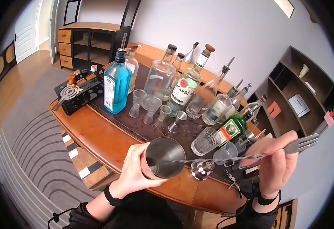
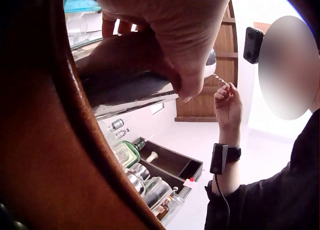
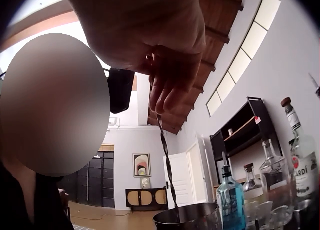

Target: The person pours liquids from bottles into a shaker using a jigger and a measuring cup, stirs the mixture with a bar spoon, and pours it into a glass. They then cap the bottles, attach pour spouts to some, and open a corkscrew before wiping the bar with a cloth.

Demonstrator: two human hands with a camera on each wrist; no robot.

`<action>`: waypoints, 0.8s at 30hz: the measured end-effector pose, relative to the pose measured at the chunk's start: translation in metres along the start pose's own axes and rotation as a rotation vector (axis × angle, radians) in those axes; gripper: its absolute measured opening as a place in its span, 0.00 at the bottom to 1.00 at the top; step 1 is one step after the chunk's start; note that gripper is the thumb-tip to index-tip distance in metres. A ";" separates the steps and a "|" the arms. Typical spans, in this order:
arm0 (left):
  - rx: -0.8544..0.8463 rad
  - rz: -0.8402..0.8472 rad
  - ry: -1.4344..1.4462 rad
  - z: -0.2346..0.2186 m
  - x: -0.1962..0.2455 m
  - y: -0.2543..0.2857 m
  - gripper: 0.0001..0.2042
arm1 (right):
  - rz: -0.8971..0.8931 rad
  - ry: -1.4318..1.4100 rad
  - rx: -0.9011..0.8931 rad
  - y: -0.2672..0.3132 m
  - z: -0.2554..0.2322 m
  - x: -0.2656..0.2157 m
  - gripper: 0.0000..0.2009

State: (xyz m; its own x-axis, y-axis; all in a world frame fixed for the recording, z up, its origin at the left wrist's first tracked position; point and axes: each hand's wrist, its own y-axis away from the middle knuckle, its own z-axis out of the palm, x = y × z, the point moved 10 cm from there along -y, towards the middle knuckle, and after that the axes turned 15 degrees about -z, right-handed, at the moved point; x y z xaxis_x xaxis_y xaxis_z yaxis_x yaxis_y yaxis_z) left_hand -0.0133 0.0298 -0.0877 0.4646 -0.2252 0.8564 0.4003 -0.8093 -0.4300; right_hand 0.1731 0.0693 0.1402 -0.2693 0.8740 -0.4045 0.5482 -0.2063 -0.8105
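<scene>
My left hand (image 1: 133, 171) grips a metal shaker tin (image 1: 165, 157) from its side, with the open mouth facing up toward the head camera. In my right hand (image 1: 276, 164), the fingers pinch a twisted bar spoon (image 1: 235, 157) high on its shaft. A fork-shaped end (image 1: 302, 144) of the spoon sticks out above that hand. The right wrist view shows the twisted shaft (image 3: 167, 162) slanting down into the tin (image 3: 187, 216); its lower end is hidden inside. Beside the tin on the table sits a metal shaker strainer top (image 1: 202, 170).
Behind the tin stand several jiggers (image 1: 177, 121), a cut mixing glass (image 1: 205, 141) and a clear cup (image 1: 228, 154). Farther back are bottles, including a blue one (image 1: 117, 86) and a green one (image 1: 233, 128). A strainer (image 1: 68, 93) lies on a black caddy (image 1: 83, 95) at left.
</scene>
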 end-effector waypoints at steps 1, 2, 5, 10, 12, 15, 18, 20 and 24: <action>-0.004 -0.003 0.000 0.001 0.000 0.000 0.49 | 0.020 -0.052 -0.036 0.000 0.009 0.002 0.05; 0.008 0.033 -0.006 0.001 0.004 0.001 0.49 | 0.018 -0.100 -0.134 0.001 0.018 0.004 0.03; 0.009 0.096 -0.021 0.000 0.010 0.004 0.50 | 0.028 -0.069 -0.266 0.004 0.039 0.010 0.06; 0.056 0.234 0.003 -0.001 0.017 0.011 0.50 | 0.070 -0.103 -0.339 0.011 0.060 0.025 0.05; 0.075 0.279 -0.014 -0.002 0.020 0.015 0.51 | 0.024 -0.049 -0.368 0.014 0.065 0.024 0.04; 0.081 0.293 -0.037 -0.001 0.020 0.018 0.51 | -0.019 -0.008 -0.372 0.013 0.065 0.022 0.05; 0.099 0.298 -0.019 -0.001 0.019 0.019 0.50 | -0.025 0.004 -0.384 0.015 0.065 0.021 0.05; 0.093 0.293 -0.016 0.000 0.018 0.019 0.50 | -0.006 -0.024 -0.377 0.017 0.065 0.023 0.06; 0.117 0.307 -0.035 0.000 0.019 0.020 0.48 | -0.011 -0.063 -0.407 0.019 0.071 0.022 0.07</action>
State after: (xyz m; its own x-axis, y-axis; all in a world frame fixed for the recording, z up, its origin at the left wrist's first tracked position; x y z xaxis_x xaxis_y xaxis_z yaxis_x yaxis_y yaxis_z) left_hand 0.0036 0.0094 -0.0804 0.6036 -0.4284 0.6724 0.3246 -0.6383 -0.6980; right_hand 0.1210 0.0532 0.0855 -0.3184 0.8437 -0.4322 0.8101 0.0053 -0.5863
